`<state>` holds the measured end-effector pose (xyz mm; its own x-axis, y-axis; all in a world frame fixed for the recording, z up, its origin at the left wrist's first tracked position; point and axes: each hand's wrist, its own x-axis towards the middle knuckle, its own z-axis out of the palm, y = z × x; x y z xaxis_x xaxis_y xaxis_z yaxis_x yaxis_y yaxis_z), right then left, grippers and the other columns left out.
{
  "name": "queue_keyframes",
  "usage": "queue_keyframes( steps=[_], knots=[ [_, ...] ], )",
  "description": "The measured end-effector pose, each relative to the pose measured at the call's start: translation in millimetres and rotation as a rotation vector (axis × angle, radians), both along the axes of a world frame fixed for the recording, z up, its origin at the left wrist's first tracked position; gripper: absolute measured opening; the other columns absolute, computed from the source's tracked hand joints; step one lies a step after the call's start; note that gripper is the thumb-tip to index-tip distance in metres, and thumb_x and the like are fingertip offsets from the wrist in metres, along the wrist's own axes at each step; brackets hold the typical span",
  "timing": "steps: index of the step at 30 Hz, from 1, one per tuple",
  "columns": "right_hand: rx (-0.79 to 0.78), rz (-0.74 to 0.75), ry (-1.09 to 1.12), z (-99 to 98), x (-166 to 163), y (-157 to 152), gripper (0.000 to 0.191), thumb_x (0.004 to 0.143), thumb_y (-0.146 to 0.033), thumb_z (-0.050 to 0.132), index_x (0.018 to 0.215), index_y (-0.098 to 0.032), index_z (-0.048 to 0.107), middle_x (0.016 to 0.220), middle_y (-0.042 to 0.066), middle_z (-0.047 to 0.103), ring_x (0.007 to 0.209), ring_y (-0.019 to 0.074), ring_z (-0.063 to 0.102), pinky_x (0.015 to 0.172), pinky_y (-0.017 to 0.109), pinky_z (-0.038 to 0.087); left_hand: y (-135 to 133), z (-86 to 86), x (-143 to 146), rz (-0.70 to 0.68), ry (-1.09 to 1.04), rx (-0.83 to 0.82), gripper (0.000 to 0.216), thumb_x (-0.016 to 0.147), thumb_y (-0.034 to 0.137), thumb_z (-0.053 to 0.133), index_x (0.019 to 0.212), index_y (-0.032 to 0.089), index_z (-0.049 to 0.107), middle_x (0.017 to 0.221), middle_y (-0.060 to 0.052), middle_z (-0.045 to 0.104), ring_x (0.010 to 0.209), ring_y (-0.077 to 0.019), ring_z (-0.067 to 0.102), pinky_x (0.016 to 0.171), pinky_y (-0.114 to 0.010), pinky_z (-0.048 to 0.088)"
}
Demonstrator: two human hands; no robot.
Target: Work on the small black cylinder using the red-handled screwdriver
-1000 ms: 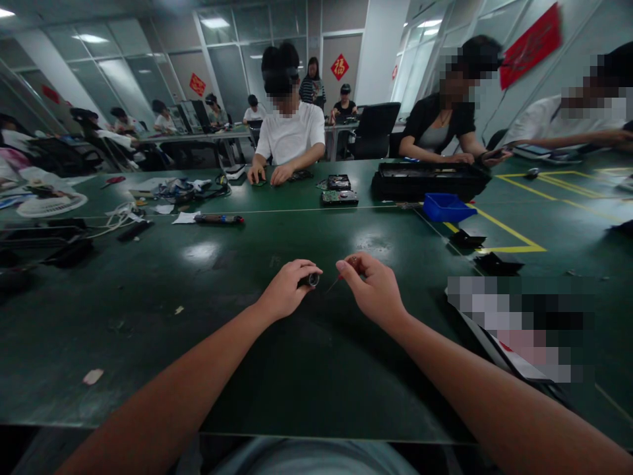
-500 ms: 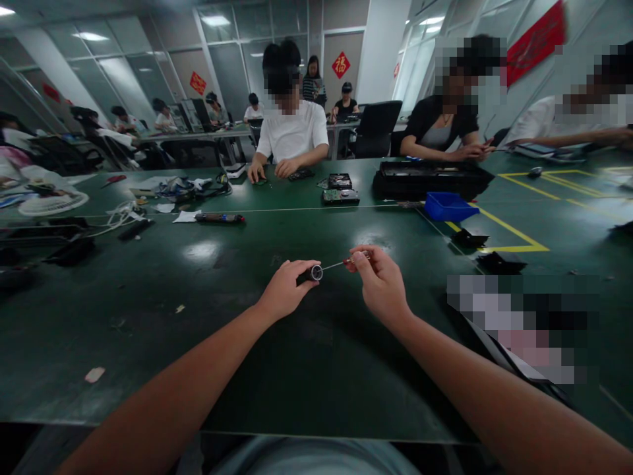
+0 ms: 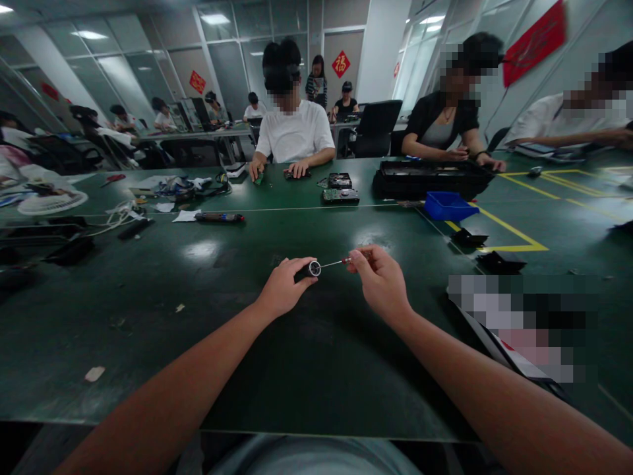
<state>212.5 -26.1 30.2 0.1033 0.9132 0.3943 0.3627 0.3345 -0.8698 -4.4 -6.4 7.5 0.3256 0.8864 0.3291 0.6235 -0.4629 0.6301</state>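
Fingers of my left hand (image 3: 283, 288) wrap round a short black cylinder (image 3: 313, 268), whose round end with a pale ring faces right. What kind of part it is, I cannot make out. My right hand (image 3: 382, 280) is closed on the handle of a screwdriver (image 3: 335, 263). Its thin metal shaft points left, and the tip is at the ringed end of the cylinder; how deep it reaches is too small to tell. Both hands are just above the green table (image 3: 316, 369).
A blue bin (image 3: 449, 206) and a long black housing (image 3: 430, 179) stand at the back right. Hard drives (image 3: 341, 196) lie at the back middle. Beyond sits a person in white (image 3: 295, 132). A dark pen-like tool (image 3: 220, 218) and white cables (image 3: 119, 216) lie to the left.
My hands keep nearly the same pose; the cylinder and screwdriver have shifted very slightly. Across the table, the person in dark clothes has parted their hands, one reaching right past the black housing.
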Motion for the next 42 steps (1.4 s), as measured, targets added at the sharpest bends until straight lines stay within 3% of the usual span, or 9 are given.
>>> queue_keyframes(
  steps=[4,8,23,27,31,33,38,42],
  knots=[
    [0.014,-0.102,-0.178,7.5,0,-4,0.047,0.089,-0.055,0.061,0.056,-0.022,0.049,0.048,-0.004,0.048,0.046,0.0117,0.043,0.05,0.028,0.032,1,-0.1,-2,0.006,0.009,0.018,0.038,0.091,0.027,0.069,0.128,0.028,0.063,0.123,-0.002,0.069,0.112,-0.0238,0.061,0.108,-0.047,0.04],
    [0.066,-0.125,-0.221,8.9,-3,-5,0.048,0.086,-0.053,0.063,0.054,-0.023,0.044,0.047,-0.006,0.043,0.044,0.0105,0.039,0.048,0.027,0.028,1,-0.2,-2,0.015,0.03,0.015,0.038,0.09,0.026,0.07,0.127,0.027,0.064,0.118,-0.003,0.07,0.106,-0.0236,0.062,0.098,-0.043,0.046],
    [0.135,-0.007,-0.257,7.3,0,-6,0.022,0.088,-0.042,0.066,0.079,-0.021,0.068,0.07,0.002,0.07,0.063,0.0173,0.063,0.059,0.03,0.045,2,-1.4,-3,-0.007,0.038,0.02,0.039,0.09,0.027,0.069,0.129,0.026,0.063,0.121,-0.004,0.069,0.111,-0.0235,0.062,0.105,-0.046,0.043],
    [0.158,0.131,-0.249,6.6,1,-7,0.014,0.092,-0.034,0.06,0.098,-0.024,0.068,0.088,0.005,0.073,0.079,0.0214,0.069,0.072,0.037,0.053,3,-2.3,-4,-0.006,0.036,0.018,0.039,0.09,0.025,0.069,0.129,0.026,0.063,0.122,-0.004,0.069,0.112,-0.0234,0.061,0.103,-0.044,0.045],
    [0.199,0.242,-0.282,7.3,-1,-9,0.013,0.093,-0.028,0.055,0.099,-0.024,0.066,0.096,0.006,0.071,0.088,0.0225,0.068,0.081,0.04,0.054,4,-3.9,-5,0.002,0.016,0.02,0.039,0.09,0.026,0.069,0.129,0.026,0.063,0.123,-0.005,0.068,0.114,-0.0237,0.061,0.101,-0.043,0.045],
    [0.196,0.241,-0.295,8.1,-2,-11,0.014,0.094,-0.031,0.056,0.099,-0.024,0.066,0.095,0.006,0.071,0.087,0.0218,0.068,0.079,0.037,0.053,4,-4.1,-5,0.0,0.012,0.02,0.039,0.09,0.026,0.069,0.129,0.026,0.063,0.124,-0.005,0.068,0.115,-0.0236,0.061,0.102,-0.043,0.045],
    [0.109,0.147,-0.313,10.6,-4,-13,0.03,0.101,-0.04,0.044,0.094,-0.024,0.068,0.067,0.0,0.065,0.061,0.0173,0.061,0.061,0.031,0.045,3,-3.6,-4,-0.014,0.019,0.019,0.039,0.089,0.025,0.07,0.128,0.026,0.064,0.123,-0.004,0.068,0.114,-0.0233,0.061,0.103,-0.043,0.045],
    [0.113,0.139,-0.276,10.7,-4,-14,0.025,0.099,-0.031,0.044,0.113,-0.022,0.062,0.077,0.002,0.067,0.067,0.0185,0.063,0.067,0.033,0.046,3,-3.1,-4,-0.003,0.021,0.021,0.04,0.09,0.026,0.07,0.129,0.026,0.063,0.123,-0.004,0.068,0.113,-0.0233,0.061,0.102,-0.044,0.045]
  ],
)
